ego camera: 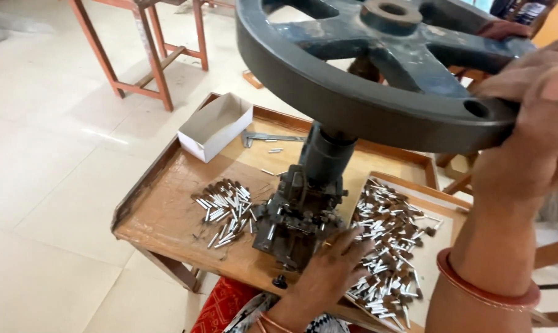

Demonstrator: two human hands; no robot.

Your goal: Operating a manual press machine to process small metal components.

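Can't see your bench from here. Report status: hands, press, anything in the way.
Right hand gripping handwheel rim. Left hand at press base, beside tray of metal pieces. Second pile left of press. Nothing blocking.

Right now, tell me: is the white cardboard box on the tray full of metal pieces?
No, the white box on the wooden tray looks empty.

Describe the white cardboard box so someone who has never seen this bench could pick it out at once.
Start at the wooden tray table beneath the big grey handwheel. At its far left corner sits the white box, open-topped, oblong and apparently empty. Everything else there is small metal pieces or dark machinery.
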